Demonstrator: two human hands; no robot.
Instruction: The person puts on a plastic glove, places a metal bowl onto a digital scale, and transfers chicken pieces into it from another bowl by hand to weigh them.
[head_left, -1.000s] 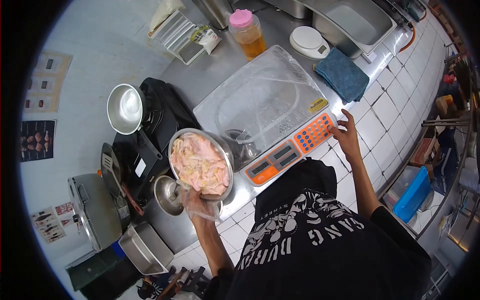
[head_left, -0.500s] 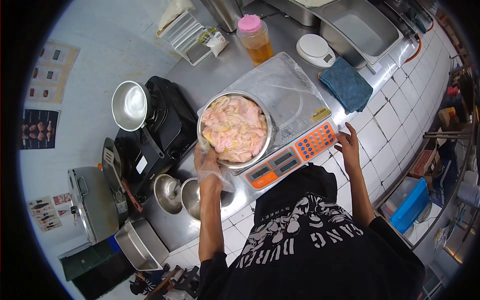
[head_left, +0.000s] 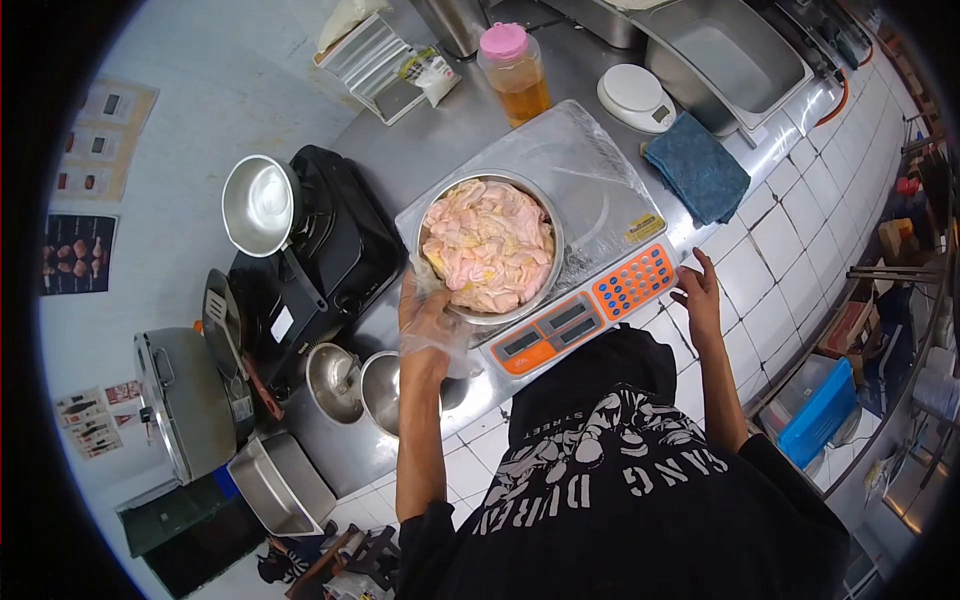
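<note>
A round metal bowl (head_left: 557, 220) full of raw, pale pink chicken pieces (head_left: 488, 245) is on the left part of a plastic-wrapped digital scale (head_left: 600, 185). My left hand (head_left: 425, 312), in a loose clear plastic glove, grips the bowl at its lower left rim; some of its fingers are hidden. Bare and empty, my right hand (head_left: 699, 292) hovers by the right end of the scale's orange keypad panel (head_left: 635, 280), its fingers apart.
Left of the scale are a black stove (head_left: 345, 225) with a small pot (head_left: 260, 205) and two metal bowls (head_left: 335, 385). Behind it stands a pink-lidded jar (head_left: 515, 75). A white scale (head_left: 637, 97), blue cloth (head_left: 697, 168) and steel sink (head_left: 735, 65) lie to the right.
The bowl of chicken has shifted right and slightly back over the scale, with my left hand at its rim. My right hand has barely moved.
</note>
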